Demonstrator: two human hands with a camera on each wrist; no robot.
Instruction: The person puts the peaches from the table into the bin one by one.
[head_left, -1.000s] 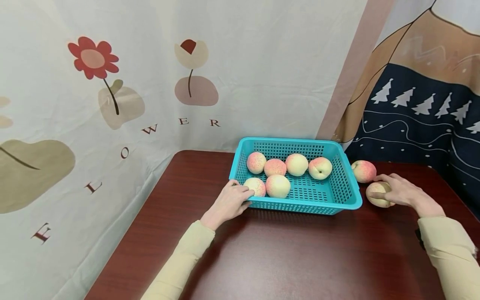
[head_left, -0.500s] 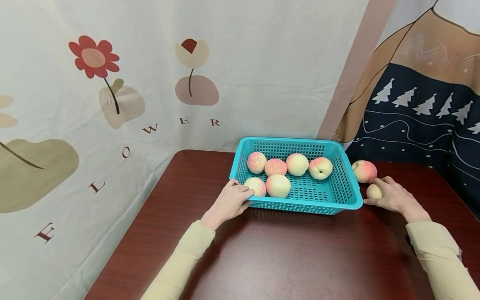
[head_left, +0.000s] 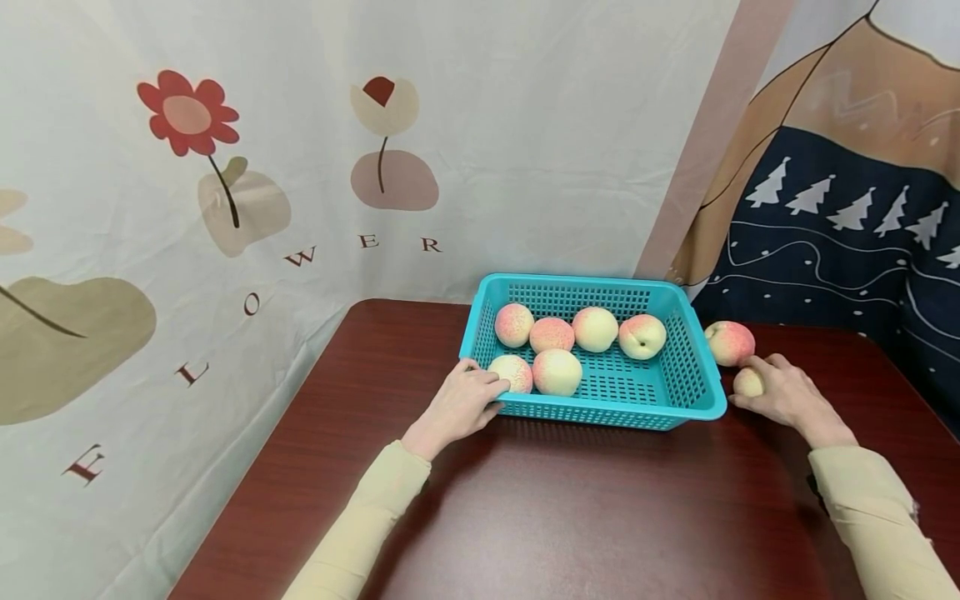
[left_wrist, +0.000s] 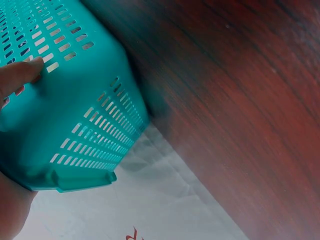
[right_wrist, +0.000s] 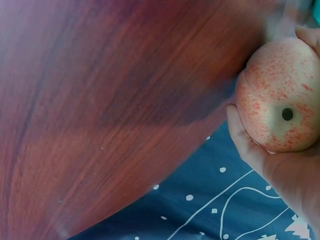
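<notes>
A turquoise plastic basket point(head_left: 622, 408) stands on the dark wooden table with several peaches point(head_left: 557, 372) inside. My left hand point(head_left: 459, 407) grips the basket's front left corner, fingers over the rim and thumb against the outer wall, as the left wrist view shows. Right of the basket, my right hand point(head_left: 791, 396) holds a pale peach point(head_left: 748, 382) between thumb and fingers. The right wrist view shows that peach point(right_wrist: 280, 95) with red speckles and a dark spot, low over the table. Just behind it lies a pinker peach point(head_left: 730, 343) beside the basket.
The table point(head_left: 585, 517) has its back edge against a pale curtain point(head_left: 525, 150) with printed flowers. A dark blue cloth point(head_left: 817, 250) with white trees hangs at the right rear, close behind the loose peach.
My right hand has shifted a little left and its fingers have closed round the pale peach, which now sits nearer the basket. The left hand and basket have stayed in place.
</notes>
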